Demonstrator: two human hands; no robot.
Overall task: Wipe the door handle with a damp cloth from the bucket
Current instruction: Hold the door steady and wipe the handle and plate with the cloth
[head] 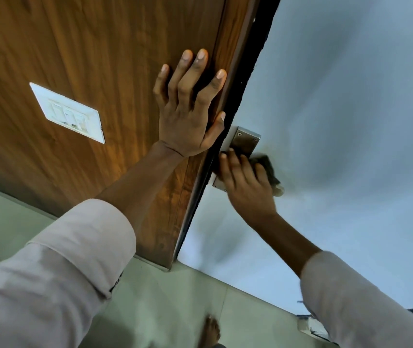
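Observation:
A steel handle plate [244, 140] is fixed on the pale blue-white door [338, 121] close to its edge. My right hand [247, 187] covers the plate's lower part and is shut on a dark cloth [268, 169], pressing it against the handle, which is hidden under hand and cloth. My left hand [190, 106] lies flat with fingers spread on the brown wooden panel [87, 59], thumb at the panel's edge just left of the plate. The bucket is out of view.
A white switch plate [68, 113] is set in the wooden panel at the left. A dark gap [245, 79] runs between panel and door. Pale floor tiles [175, 310] lie below, with my bare foot [211, 331] on them.

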